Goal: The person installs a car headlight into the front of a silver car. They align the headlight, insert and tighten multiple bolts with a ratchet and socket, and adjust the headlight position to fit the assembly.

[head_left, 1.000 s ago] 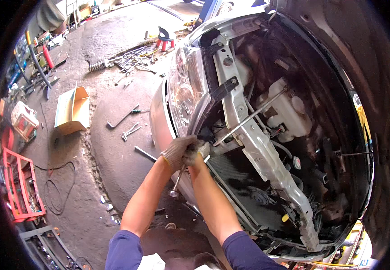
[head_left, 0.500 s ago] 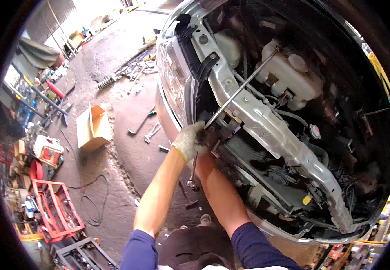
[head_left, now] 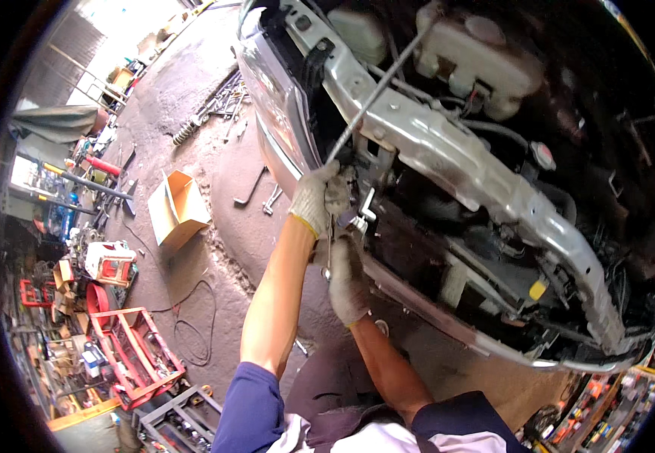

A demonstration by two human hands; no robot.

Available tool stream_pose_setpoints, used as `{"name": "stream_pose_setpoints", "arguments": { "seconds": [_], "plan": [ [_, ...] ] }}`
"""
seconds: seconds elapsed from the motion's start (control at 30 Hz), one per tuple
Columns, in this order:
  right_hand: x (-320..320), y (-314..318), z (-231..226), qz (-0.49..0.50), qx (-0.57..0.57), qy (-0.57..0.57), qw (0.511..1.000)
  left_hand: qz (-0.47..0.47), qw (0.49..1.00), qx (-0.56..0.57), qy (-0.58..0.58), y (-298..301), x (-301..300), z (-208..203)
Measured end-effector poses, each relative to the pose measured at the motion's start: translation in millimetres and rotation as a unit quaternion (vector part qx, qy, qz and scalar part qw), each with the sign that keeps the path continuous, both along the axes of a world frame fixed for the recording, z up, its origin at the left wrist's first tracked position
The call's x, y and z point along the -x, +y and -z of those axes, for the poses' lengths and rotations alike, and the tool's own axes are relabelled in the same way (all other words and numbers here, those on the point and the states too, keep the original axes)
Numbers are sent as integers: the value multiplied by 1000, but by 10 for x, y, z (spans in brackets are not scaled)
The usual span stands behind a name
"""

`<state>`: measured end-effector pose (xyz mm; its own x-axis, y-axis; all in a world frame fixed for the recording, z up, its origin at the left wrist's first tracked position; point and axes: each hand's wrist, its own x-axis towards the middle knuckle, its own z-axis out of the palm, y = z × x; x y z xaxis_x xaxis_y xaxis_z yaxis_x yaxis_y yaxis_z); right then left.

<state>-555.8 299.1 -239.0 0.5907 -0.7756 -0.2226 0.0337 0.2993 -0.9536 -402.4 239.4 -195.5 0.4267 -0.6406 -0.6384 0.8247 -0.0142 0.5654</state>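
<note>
My left hand (head_left: pixel 318 198), in a pale knit glove, is closed at the car's front edge, beside the headlight (head_left: pixel 288 113). A slim metal wrench (head_left: pixel 330 253) sticks down from it. The long metal rod (head_left: pixel 380 89) slants across the silver crossmember (head_left: pixel 448 143) and ends at this hand; whether the fingers also hold it I cannot make out. Just below is my gloved right hand (head_left: pixel 349 285), smeared by motion, its fingers partly hidden beside the wrench. A bright metal piece (head_left: pixel 367 210) shows right of my hands.
The engine bay holds a white reservoir (head_left: pixel 482 60) and hoses. On the floor at left are loose tools (head_left: pixel 252 187), an open cardboard box (head_left: pixel 178 208), a black cable (head_left: pixel 206 325) and a red metal frame (head_left: pixel 135 355). Parts shelves (head_left: pixel 603 411) stand at lower right.
My right hand has drawn back from inside the car front and now shows below my left hand. The view has shifted, and the car sits higher in it. The left hand stays closed.
</note>
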Motion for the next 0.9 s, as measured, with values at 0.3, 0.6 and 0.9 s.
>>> {"name": "stream_pose_setpoints", "arguments": {
  "seconds": [0.3, 0.6, 0.9],
  "plan": [
    [-117, 80, -322, 122, 143, 104, 977, 5, 999, 51, 10, -62, 7, 32],
    [-149, 214, 80, 169, -159, -33, 972, -23, 962, 10, -271, -40, -23, 377],
    [-273, 368, 76, 159, 11, 82, 984, 58, 958, 129, -251, 79, -105, 517]
  ]
}}
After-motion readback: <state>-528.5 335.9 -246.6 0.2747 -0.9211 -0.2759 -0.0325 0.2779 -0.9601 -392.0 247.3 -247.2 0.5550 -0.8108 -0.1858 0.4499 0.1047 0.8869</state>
